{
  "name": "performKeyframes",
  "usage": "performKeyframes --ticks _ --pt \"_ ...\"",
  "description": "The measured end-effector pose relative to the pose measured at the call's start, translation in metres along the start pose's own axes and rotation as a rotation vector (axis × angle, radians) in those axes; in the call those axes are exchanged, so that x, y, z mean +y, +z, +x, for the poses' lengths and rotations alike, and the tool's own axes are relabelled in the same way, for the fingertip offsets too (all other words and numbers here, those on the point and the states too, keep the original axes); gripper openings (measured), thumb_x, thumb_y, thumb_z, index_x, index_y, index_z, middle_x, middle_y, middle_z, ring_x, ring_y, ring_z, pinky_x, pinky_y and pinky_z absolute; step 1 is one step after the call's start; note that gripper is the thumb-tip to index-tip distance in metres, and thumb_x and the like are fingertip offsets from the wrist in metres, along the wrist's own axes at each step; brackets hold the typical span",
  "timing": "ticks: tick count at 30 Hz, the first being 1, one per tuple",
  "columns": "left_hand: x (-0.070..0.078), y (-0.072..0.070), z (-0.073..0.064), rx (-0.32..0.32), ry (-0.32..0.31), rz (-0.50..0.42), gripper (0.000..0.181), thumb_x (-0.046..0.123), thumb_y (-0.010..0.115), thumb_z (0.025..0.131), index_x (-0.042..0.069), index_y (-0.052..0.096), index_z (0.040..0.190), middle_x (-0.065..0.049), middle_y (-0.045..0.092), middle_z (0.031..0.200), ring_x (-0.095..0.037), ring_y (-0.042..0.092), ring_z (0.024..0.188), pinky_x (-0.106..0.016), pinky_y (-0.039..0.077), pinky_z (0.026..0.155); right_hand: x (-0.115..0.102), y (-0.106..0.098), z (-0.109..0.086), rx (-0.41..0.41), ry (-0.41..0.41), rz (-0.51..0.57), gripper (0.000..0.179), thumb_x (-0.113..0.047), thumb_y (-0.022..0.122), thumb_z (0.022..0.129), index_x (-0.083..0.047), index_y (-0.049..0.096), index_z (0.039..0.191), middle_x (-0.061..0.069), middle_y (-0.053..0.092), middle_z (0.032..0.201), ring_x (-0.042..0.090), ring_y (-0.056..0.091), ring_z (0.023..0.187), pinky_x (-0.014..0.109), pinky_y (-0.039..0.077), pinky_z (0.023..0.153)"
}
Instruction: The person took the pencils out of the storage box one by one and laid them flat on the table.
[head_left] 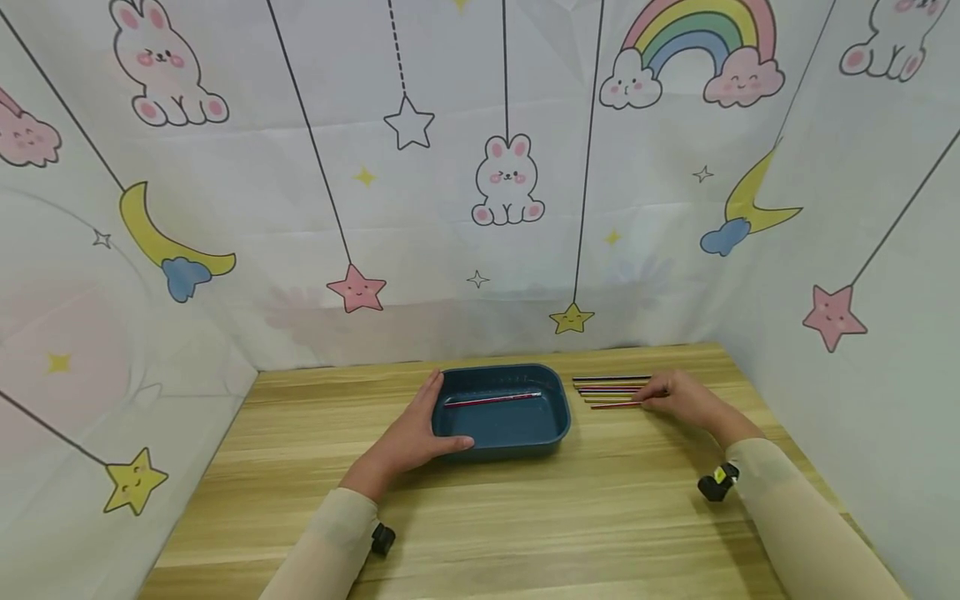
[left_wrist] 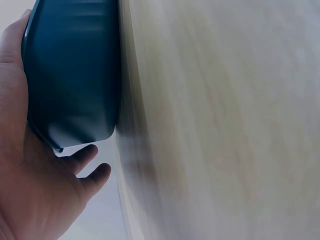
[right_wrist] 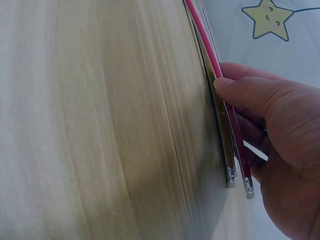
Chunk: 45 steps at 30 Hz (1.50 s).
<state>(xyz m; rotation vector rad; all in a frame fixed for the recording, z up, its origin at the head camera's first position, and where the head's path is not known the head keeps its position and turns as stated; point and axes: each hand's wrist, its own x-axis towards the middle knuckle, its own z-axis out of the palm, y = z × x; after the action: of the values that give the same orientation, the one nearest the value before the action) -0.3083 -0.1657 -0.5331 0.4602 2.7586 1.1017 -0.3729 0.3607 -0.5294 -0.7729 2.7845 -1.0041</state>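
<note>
A dark blue rectangular tray (head_left: 498, 452) sits on the table, with a red pencil (head_left: 491, 401) lying slantwise inside it. My left hand (head_left: 405, 437) holds the tray's left end, thumb along the near rim and fingers round the side. To the right of the tray, several pencils (head_left: 592, 379) lie side by side, eraser ends towards my right hand (head_left: 686, 400). That hand pinches a red pencil (right_wrist: 236, 127) between thumb and fingers, at the near side of the row. In the right wrist view its metal band and eraser show below the fingers.
The wood-grain table (head_left: 480, 525) runs back to a white cloth backdrop (head_left: 435, 208) printed with rabbits, stars and moons. More of the cloth hangs at the left and right. A small black device (head_left: 716, 485) is strapped at each wrist.
</note>
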Motion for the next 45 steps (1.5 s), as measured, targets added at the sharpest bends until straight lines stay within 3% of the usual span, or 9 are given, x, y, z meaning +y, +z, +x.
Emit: performKeyframes --ticks 10,19,35,45 --pt "0.003 -0.002 -0.001 -0.009 0.007 -0.008 0.131 0.063 0.088 0.089 0.018 0.005 0.18 -0.003 0.001 0.187 -0.033 0.009 0.171 -0.065 0.024 0.131 0.001 0.002 0.0 0.016 -0.012 -0.038 0.019 0.003 0.077 0.101 -0.01 0.089 0.108 0.004 0.08 0.108 0.028 0.073 0.104 0.036 0.059 0.09" --pt "0.004 -0.002 -0.002 -0.009 -0.005 -0.008 0.131 0.061 0.089 0.089 0.019 0.004 0.18 0.0 0.0 0.187 -0.032 0.009 0.171 -0.064 0.023 0.132 0.002 0.007 0.001 0.037 -0.024 -0.096 0.021 0.002 0.077 0.101 -0.012 0.089 0.11 0.006 0.081 0.114 0.037 0.073 0.113 0.053 0.059 0.098" --pt "0.003 -0.002 -0.002 -0.008 -0.002 0.001 0.131 0.059 0.09 0.089 0.018 0.004 0.18 -0.002 0.001 0.187 -0.033 0.008 0.171 -0.064 0.023 0.132 0.001 0.012 0.004 0.078 -0.027 -0.114 0.019 0.001 0.08 0.099 -0.014 0.089 0.106 -0.003 0.076 0.102 0.022 0.07 0.098 0.039 0.058 0.086" --pt "0.002 -0.002 -0.001 -0.013 0.016 -0.01 0.132 0.064 0.088 0.089 0.017 0.004 0.18 -0.005 0.001 0.187 -0.034 0.008 0.171 -0.065 0.023 0.131 0.0 0.013 0.003 0.105 0.004 -0.105 0.015 -0.002 0.079 0.101 -0.014 0.088 0.106 -0.001 0.076 0.103 0.023 0.071 0.1 0.044 0.058 0.088"
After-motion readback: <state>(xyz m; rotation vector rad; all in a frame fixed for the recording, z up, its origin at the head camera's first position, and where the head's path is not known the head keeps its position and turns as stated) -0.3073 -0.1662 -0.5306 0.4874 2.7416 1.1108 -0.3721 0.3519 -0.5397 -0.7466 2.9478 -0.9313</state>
